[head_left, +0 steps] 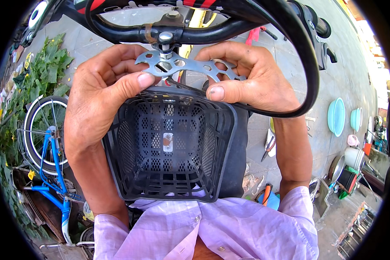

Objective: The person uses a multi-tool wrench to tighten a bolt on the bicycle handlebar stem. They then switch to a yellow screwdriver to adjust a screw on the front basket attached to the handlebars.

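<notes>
Both my hands hold a flat silver multi-hole bicycle wrench [188, 64] below the black handlebar [203, 34]. My left hand [106, 86] pinches its left end between thumb and fingers. The right end, with a hooked jaw, sits between the thumb and fingers of my right hand [251, 78]. A bolt with a nut [165, 40] stands at the middle of the bar, and the wrench's left part lies at its lower end; whether a jaw grips the nut I cannot tell. Under my hands is a black plastic bicycle basket [169, 175] with a small metal plate [168, 142] in its bottom.
A black cable [313, 73] loops round my right hand. At left stand a blue bicycle frame [56, 173] with a white-rimmed wheel [34, 134], and green plants [52, 65]. Pliers [268, 148] lie on the paving at right. Farther right are a turquoise basin [336, 117] and a white bucket [354, 158].
</notes>
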